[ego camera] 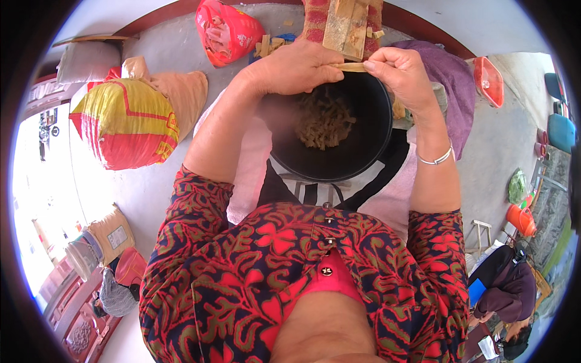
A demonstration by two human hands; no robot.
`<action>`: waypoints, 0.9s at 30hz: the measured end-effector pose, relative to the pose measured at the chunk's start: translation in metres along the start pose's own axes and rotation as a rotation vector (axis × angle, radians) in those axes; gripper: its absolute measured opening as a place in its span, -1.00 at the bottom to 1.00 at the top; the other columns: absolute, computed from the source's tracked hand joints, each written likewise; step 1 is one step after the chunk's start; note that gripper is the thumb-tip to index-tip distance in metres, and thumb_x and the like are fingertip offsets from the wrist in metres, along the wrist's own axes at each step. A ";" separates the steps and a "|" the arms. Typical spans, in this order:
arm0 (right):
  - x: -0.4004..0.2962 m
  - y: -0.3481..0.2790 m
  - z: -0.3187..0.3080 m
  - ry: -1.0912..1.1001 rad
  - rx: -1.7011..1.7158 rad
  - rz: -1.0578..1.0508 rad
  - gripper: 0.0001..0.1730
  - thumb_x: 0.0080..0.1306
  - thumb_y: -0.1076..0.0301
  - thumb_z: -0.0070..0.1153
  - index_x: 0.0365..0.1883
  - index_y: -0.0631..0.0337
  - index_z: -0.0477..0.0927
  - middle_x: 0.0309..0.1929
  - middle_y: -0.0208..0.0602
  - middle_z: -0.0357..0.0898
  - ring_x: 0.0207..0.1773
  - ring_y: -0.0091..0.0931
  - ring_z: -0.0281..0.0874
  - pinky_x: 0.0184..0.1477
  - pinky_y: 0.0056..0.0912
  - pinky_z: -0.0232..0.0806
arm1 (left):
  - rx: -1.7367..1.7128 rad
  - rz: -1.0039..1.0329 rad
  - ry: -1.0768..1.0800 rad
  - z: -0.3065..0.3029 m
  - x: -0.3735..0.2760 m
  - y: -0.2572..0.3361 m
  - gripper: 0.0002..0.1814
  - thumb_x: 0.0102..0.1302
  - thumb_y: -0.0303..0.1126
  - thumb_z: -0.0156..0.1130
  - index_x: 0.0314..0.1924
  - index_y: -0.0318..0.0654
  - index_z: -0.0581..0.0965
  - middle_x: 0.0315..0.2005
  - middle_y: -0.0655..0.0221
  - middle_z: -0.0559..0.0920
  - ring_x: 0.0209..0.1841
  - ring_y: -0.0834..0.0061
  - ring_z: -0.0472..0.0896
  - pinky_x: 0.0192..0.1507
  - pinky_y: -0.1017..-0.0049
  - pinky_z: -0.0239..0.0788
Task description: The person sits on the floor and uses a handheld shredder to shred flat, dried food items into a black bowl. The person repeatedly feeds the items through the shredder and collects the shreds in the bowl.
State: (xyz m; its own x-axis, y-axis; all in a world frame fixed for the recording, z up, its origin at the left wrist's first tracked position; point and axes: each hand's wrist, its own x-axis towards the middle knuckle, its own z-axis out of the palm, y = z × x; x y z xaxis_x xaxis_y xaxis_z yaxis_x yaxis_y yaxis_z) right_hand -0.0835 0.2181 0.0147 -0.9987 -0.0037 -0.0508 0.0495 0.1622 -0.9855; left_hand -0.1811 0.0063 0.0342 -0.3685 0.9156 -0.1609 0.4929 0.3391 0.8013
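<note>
A thin, pale yellowish strip (353,67) is stretched between my two hands, above the far rim of a black round basin (367,149). My left hand (304,66) pinches its left end between thumb and fingers. The right end is pinched by my right hand (399,72), with a silver bracelet on that wrist. Small brownish cut pieces (324,120) lie heaped in the basin. Just beyond the strip, a wooden board (346,29) rests on a red patterned cloth (313,20). What the strip is made of cannot be told.
A red plastic bag (227,34) and short wooden pieces (270,45) lie beyond my left hand. At left stands a yellow and red sack (131,122). Purple cloth (447,81) and a red plastic basket (489,81) are at right. Another person (508,290) bends at lower right.
</note>
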 end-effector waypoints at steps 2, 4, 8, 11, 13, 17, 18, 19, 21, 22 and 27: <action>0.011 0.013 -0.004 0.045 -0.031 -0.026 -0.82 0.25 0.38 0.18 -0.51 0.28 0.59 -0.66 -0.67 0.33 -0.56 -0.80 0.16 -0.53 -0.68 0.01 | 0.153 -0.039 0.151 0.002 0.010 -0.006 -0.78 0.36 -0.21 0.14 -0.21 -0.21 0.54 -0.53 0.21 0.55 -0.56 0.34 0.55 -0.45 0.37 0.38; 0.024 0.014 -0.005 0.098 0.068 0.072 -0.81 0.26 0.38 0.15 -0.53 0.28 0.58 -0.66 -0.67 0.33 -0.57 -0.80 0.17 -0.54 -0.66 0.01 | 0.315 -0.060 0.297 0.000 0.022 -0.021 -0.72 0.32 -0.04 0.07 -0.18 0.00 0.59 -0.38 0.17 0.66 -0.20 0.06 0.62 -0.18 0.08 0.41; 0.055 0.037 0.001 0.289 -0.075 0.001 -0.77 0.25 0.32 0.12 -0.52 0.30 0.59 -0.66 -0.47 0.48 -0.59 -0.67 0.33 -0.50 -0.51 0.21 | 0.359 -0.141 0.494 0.000 0.042 -0.039 -0.72 0.27 -0.09 0.17 -0.15 -0.07 0.59 -0.36 0.13 0.65 -0.21 0.00 0.60 -0.20 0.12 0.41; 0.062 0.036 0.009 0.338 -0.510 -0.069 -0.76 0.20 0.25 0.14 -0.45 0.28 0.62 -0.60 -0.22 0.56 -0.58 -0.45 0.46 -0.44 -0.39 0.31 | 0.396 -0.123 0.527 0.001 0.043 -0.050 -0.69 0.26 -0.07 0.17 -0.11 -0.04 0.60 -0.33 0.15 0.66 -0.21 0.01 0.60 -0.19 0.13 0.42; 0.062 0.035 0.007 0.336 -0.768 -0.060 -0.74 0.17 0.21 0.16 -0.41 0.26 0.64 -0.56 -0.09 0.58 -0.56 -0.32 0.51 -0.41 -0.33 0.35 | 0.408 -0.206 0.480 0.003 0.040 -0.046 -0.67 0.23 -0.04 0.20 -0.14 -0.04 0.63 -0.35 0.16 0.67 -0.22 0.04 0.62 -0.19 0.16 0.43; 0.052 0.027 0.000 0.335 -0.660 -0.043 -0.74 0.17 0.19 0.19 -0.40 0.23 0.66 -0.55 -0.10 0.58 -0.59 -0.31 0.49 -0.46 -0.35 0.35 | 0.496 -0.360 0.250 0.004 0.019 -0.010 -0.63 0.17 0.05 0.23 -0.25 -0.05 0.69 -0.43 0.19 0.68 -0.26 0.08 0.64 -0.22 0.23 0.46; 0.047 0.022 -0.001 0.333 -0.522 -0.063 -0.74 0.19 0.19 0.19 -0.40 0.23 0.67 -0.57 -0.14 0.58 -0.62 -0.36 0.47 -0.50 -0.39 0.33 | 0.361 -0.476 0.159 0.003 0.015 0.014 -0.60 0.18 0.08 0.22 -0.38 -0.10 0.70 -0.49 0.20 0.67 -0.29 0.10 0.65 -0.26 0.27 0.46; 0.043 0.018 0.005 0.238 -0.202 0.041 -0.74 0.23 0.19 0.18 -0.40 0.23 0.67 -0.60 -0.22 0.56 -0.64 -0.43 0.43 -0.53 -0.45 0.29 | 0.423 -0.379 0.139 0.006 0.009 0.021 -0.59 0.25 0.07 0.15 -0.31 -0.11 0.69 -0.48 0.21 0.67 -0.30 0.15 0.66 -0.28 0.29 0.46; 0.031 0.008 0.027 0.033 0.439 0.254 -0.73 0.29 0.19 0.16 -0.41 0.22 0.68 -0.65 -0.38 0.50 -0.68 -0.58 0.34 -0.59 -0.56 0.21 | 0.366 -0.276 0.368 0.030 0.014 0.014 -0.59 0.31 0.05 0.08 -0.21 -0.10 0.68 -0.49 0.23 0.67 -0.31 0.20 0.67 -0.30 0.31 0.45; 0.026 -0.003 0.039 0.010 0.647 0.317 -0.75 0.38 0.23 0.08 -0.33 0.21 0.65 -0.65 -0.56 0.38 -0.66 -0.74 0.22 -0.62 -0.69 0.10 | 0.058 -0.189 0.485 0.038 0.013 0.016 -0.53 0.41 0.03 -0.04 -0.08 -0.20 0.61 -0.47 0.24 0.67 -0.39 0.27 0.66 -0.34 0.40 0.45; 0.024 -0.008 0.051 -0.129 0.904 0.181 -0.80 0.42 0.29 0.02 -0.25 0.24 0.59 -0.58 -0.52 0.41 -0.65 -0.72 0.25 -0.58 -0.65 0.17 | -1.099 -0.006 0.721 0.041 0.024 0.022 -0.55 0.55 -0.15 -0.27 -0.08 -0.38 0.48 -0.51 0.37 0.53 -0.56 0.51 0.46 -0.46 0.54 0.37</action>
State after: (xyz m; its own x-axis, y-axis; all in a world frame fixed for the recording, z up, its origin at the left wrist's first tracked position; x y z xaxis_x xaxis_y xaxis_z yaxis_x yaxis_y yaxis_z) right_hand -0.1076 0.1661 0.0129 -0.9685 -0.1720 -0.1800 0.2489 -0.6588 -0.7100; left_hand -0.1464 0.0446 0.0241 -0.8728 0.4781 -0.0984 -0.2784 -0.3221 0.9048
